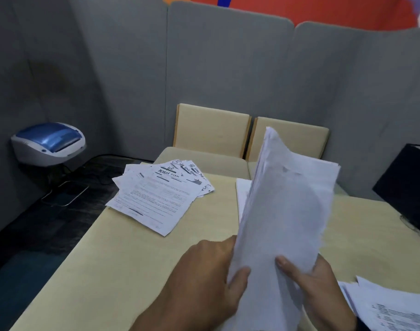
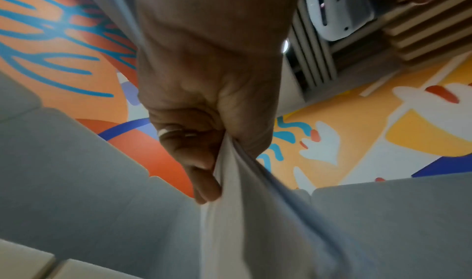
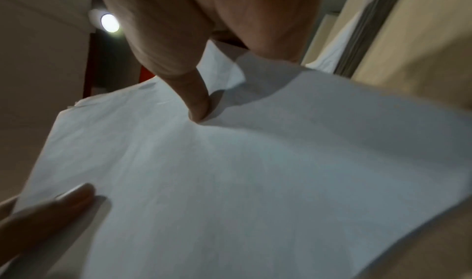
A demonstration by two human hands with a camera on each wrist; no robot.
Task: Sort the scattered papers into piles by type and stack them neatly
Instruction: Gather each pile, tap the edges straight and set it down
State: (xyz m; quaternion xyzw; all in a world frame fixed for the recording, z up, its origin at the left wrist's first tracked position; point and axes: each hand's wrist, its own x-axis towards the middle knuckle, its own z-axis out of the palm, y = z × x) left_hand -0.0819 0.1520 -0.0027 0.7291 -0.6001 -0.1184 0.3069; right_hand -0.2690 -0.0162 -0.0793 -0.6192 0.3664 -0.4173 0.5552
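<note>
Both hands hold a thick sheaf of white papers [image 1: 287,206] upright over the cream table [image 1: 132,259], blank backs toward me. My left hand [image 1: 218,273] grips its lower left edge, thumb on the near face; in the left wrist view the left hand [image 2: 204,142] has curled fingers pinching the sheaf [image 2: 242,223]. My right hand [image 1: 309,278] grips the lower right edge, thumb pressed on the paper; the right wrist view shows the right hand [image 3: 199,93] with its thumb on the sheet [image 3: 255,172]. A fanned pile of printed forms [image 1: 161,192] lies at the table's far left.
More printed sheets [image 1: 390,306] lie at the near right corner, and a white sheet [image 1: 243,192] lies behind the sheaf. A black box [image 1: 407,187] stands at the right edge. Two cream chairs [image 1: 249,134] face the table's far end. A blue-and-white printer [image 1: 49,144] sits left on a stand.
</note>
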